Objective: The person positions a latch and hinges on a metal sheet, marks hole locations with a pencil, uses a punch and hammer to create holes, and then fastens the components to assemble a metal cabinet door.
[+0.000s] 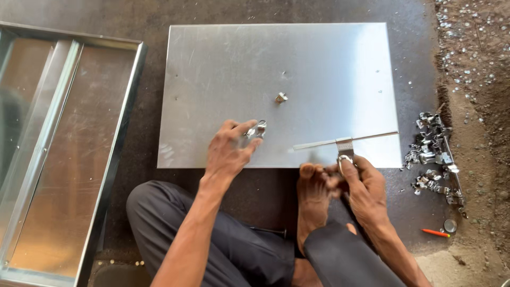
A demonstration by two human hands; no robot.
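A flat shiny metal sheet (319, 69) lies on the dark floor in front of me. My left hand (228, 149) rests on its near edge and pinches a small metal clip (258, 128) between thumb and fingers. My right hand (364, 183) sits at the sheet's near right edge next to my bare foot (313, 196), gripping a metal bracket (345, 149) that carries a thin metal rod (345, 139) lying across the sheet. Another small metal fitting (281, 98) lies alone near the sheet's middle.
A long shallow metal tray frame (111, 165) lies at the left. A heap of small metal fittings (433, 157) sits on the floor at the right, with an orange pencil (435, 233) and a round cap (450, 226) nearby. Dirt with scattered bits borders the right edge.
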